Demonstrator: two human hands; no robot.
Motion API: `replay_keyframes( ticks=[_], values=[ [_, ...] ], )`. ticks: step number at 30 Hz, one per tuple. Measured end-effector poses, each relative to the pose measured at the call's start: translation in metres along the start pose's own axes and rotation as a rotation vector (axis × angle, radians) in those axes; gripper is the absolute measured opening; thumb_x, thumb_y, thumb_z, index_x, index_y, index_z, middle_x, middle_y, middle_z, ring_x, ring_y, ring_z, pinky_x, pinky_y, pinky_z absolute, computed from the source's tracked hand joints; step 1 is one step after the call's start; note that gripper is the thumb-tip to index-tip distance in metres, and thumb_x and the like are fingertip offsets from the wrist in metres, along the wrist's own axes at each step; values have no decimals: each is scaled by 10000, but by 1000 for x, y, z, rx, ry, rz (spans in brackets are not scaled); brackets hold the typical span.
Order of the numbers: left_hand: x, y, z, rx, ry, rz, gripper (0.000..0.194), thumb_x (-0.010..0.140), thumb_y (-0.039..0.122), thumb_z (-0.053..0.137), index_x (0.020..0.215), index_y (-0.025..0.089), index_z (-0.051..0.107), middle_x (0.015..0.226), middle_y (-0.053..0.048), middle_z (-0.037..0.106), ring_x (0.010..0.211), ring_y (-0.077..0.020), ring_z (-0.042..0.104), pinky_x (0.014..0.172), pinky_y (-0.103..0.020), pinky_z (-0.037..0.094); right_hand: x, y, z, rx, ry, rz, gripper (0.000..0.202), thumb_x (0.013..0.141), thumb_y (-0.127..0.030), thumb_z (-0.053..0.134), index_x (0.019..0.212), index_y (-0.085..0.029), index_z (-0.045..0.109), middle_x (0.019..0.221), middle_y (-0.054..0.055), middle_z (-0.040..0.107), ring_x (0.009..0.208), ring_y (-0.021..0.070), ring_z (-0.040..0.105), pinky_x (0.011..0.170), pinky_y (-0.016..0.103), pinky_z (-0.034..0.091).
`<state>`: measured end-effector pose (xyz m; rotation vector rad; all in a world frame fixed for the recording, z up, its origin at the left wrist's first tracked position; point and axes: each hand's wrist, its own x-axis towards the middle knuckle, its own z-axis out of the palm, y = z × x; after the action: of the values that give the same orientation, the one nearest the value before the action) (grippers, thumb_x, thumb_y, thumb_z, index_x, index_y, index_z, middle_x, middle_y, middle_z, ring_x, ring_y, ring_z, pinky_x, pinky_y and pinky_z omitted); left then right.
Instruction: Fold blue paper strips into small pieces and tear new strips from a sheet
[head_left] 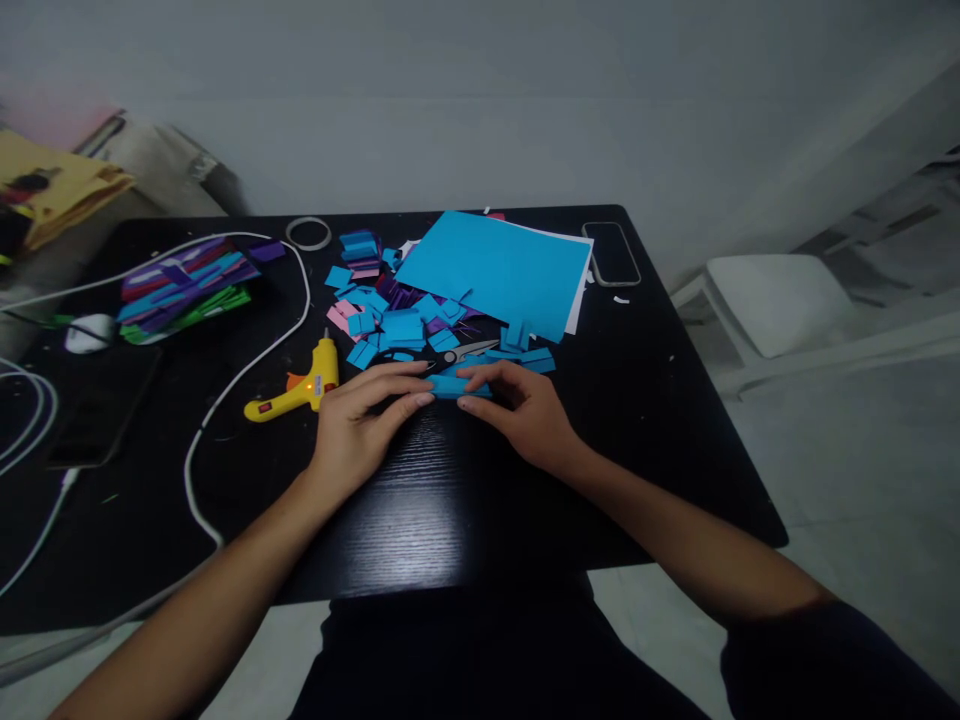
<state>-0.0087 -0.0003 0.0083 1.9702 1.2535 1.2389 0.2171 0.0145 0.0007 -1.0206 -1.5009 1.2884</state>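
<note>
A small folded strip of blue paper (448, 387) lies between my two hands near the middle of the black table. My left hand (369, 410) pinches its left end between thumb and fingers. On the right end, my right hand (521, 405) grips it with thumb and index finger. Just beyond are scissors (469, 351), partly among several cut blue pieces (403, 326) and a few pink ones (343, 316). A yellow glue gun (304, 387) with a small orange light rests left of my left hand. Large blue sheets (502, 270) lie behind the pieces.
A phone (611, 254) lies at the table's back right, a tape roll (308, 234) at the back. Bundled coloured strips (187, 285) sit at the left. A white cable (251, 370) curves across the left side; another dark phone (105, 415) lies there. A white stool (776, 300) stands right.
</note>
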Motion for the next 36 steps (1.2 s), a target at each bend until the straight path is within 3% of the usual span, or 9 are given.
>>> replay_keyframes(
  ticks=[6, 11, 15, 20, 25, 28, 32, 36],
  values=[
    [-2, -1, 0, 21, -5, 19, 80, 919, 233, 762, 994, 231, 789, 1067, -36, 802, 1037, -203, 750, 949, -357, 589, -3, -2, 0, -41, 70, -96, 135, 833, -245, 831, 924, -252, 731, 1065, 22, 781, 1052, 229, 731, 1025, 454, 555],
    [-5, -1, 2, 78, 78, -40, 215, 850, 300, 839, 1022, 220, 738, 971, -7, 782, 897, -177, 746, 838, -308, 600, -6, -4, 2, -5, 118, -139, 220, 829, -230, 835, 1016, -268, 725, 1030, 6, 770, 987, 203, 736, 942, 406, 606],
    [-5, 2, 1, 36, 77, -47, 332, 851, 280, 840, 1159, 237, 722, 968, 1, 785, 915, -178, 753, 916, -333, 588, -7, -4, 5, 46, 153, -149, 252, 810, -241, 856, 1016, -266, 713, 960, -2, 781, 922, 193, 758, 896, 381, 635],
    [0, 7, 0, 56, -1, 115, 130, 884, 161, 789, 995, 230, 777, 969, -16, 786, 904, -172, 745, 818, -304, 590, -8, -6, 4, 39, 172, -161, 263, 794, -219, 864, 1000, -265, 708, 910, -12, 783, 871, 187, 770, 886, 377, 640],
    [0, 7, -2, 114, 24, 282, 219, 853, 67, 790, 1013, 214, 760, 1000, -35, 780, 890, -173, 742, 780, -309, 594, -5, -4, 2, -2, 212, -187, 303, 786, -211, 869, 1035, -269, 707, 1075, 15, 753, 1033, 206, 726, 975, 412, 601],
    [-2, 7, -5, 236, 56, 441, 261, 843, 53, 784, 1045, 216, 751, 1007, -51, 776, 877, -193, 738, 765, -340, 594, -3, -2, 3, 98, 198, -45, 448, 716, -271, 930, 1081, -268, 670, 1129, 29, 722, 1036, 210, 713, 951, 404, 615],
    [-2, 9, -8, 405, 50, 578, 259, 848, 103, 777, 1057, 253, 754, 979, -45, 777, 826, -210, 735, 728, -366, 589, -3, -4, 8, 449, -21, 293, 542, 708, -365, 935, 1139, -236, 632, 956, 17, 753, 913, 210, 763, 896, 409, 658],
    [-2, 11, -5, 469, 37, 625, 185, 867, 138, 754, 981, 284, 754, 905, -22, 781, 787, -207, 737, 716, -365, 580, -1, -7, 10, 582, 44, 378, 500, 724, -375, 926, 1108, -211, 651, 939, 24, 777, 875, 203, 784, 869, 384, 683]
  ],
)
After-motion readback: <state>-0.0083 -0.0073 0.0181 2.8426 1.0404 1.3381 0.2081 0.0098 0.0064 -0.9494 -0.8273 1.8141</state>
